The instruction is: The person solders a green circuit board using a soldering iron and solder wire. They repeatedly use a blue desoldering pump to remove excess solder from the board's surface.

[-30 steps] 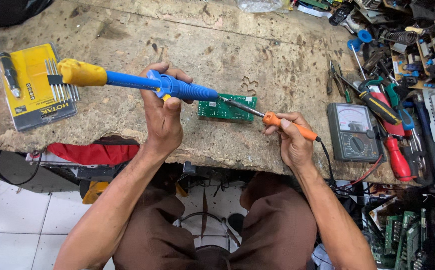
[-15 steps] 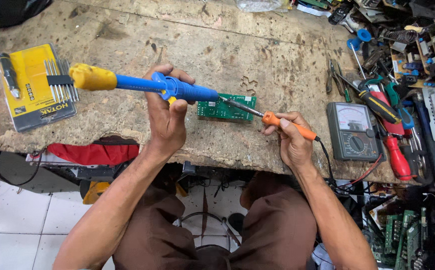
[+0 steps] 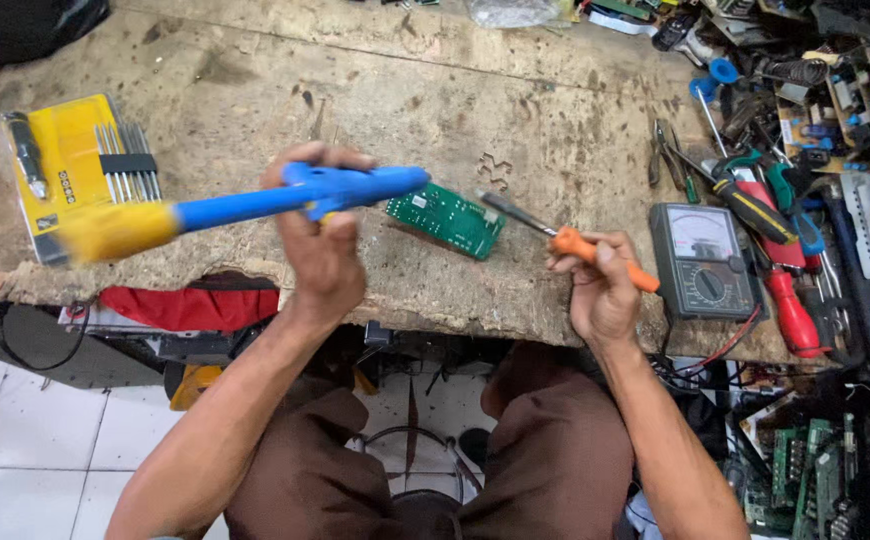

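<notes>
Two hands over a worn wooden workbench (image 3: 515, 90) that fills the upper two thirds of frame; scarred, stained top, ragged front edge.

Right third of frame: heap of tools and parts (image 3: 805, 130), with screwdrivers in red, green and blue handles, pliers, green boards at lower right. Too dense to sort further.

Upper left: yellow screwdriver-bit set (image 3: 70, 170), flat on the bench, row of steel bits under a black strap. Below the bench edge, red cloth (image 3: 190, 305).

Analog multimeter (image 3: 705, 260), centre right, grey, face up, red lead running off its lower edge.

Blue desoldering pump (image 3: 255, 205), long blue barrel, yellow plunger end motion-blurred at left. Tip points right, raised clear of the board, near its upper left corner. Left hand (image 3: 320, 250) closed around the pump mid-body, thumb on top.

Green circuit board (image 3: 447, 218), centre frame, lying flat and skewed on the bench, between the two hands. Neither hand touches it.

Soldering iron (image 3: 580, 245), orange grip, metal shaft aimed up-left, tip just beside the board's right edge; can't tell if it makes contact. Right hand (image 3: 600, 295) closed on the orange grip, pen-style.
</notes>
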